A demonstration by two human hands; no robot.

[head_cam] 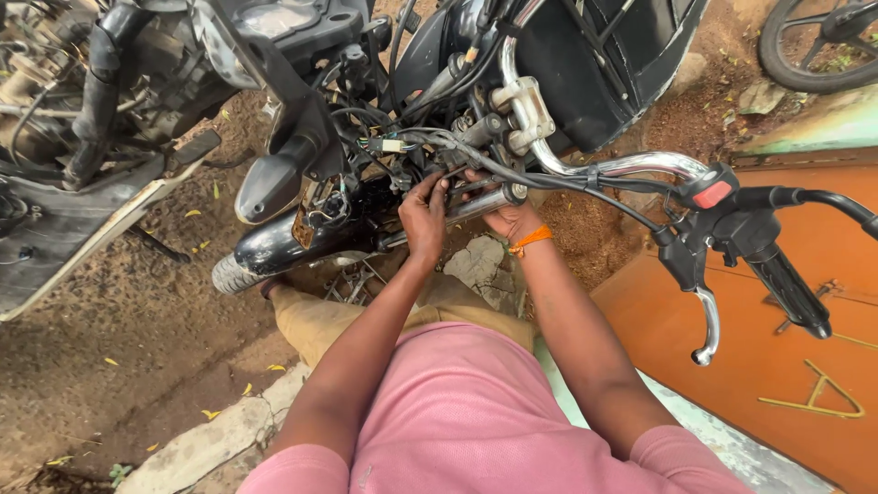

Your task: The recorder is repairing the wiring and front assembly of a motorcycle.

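Gripping the chrome fork tube (476,203), both left hand (425,215) and right hand (508,218) clenched; front-end stripping, steady pull next, likely

We wear pink short-sleeved shirt (476,412), khaki trousers (320,320). Our forearms bare, both hands (425,220) gloveless. Orange thread band (530,241) around our right wrist. No rings, no watch that we see.

Soft, even daylight falls from above, with faint shadows under the motorcycle (366,183). Chrome on the handlebar (640,165) glints. The wide lens bends the edges; focus stays sharp.
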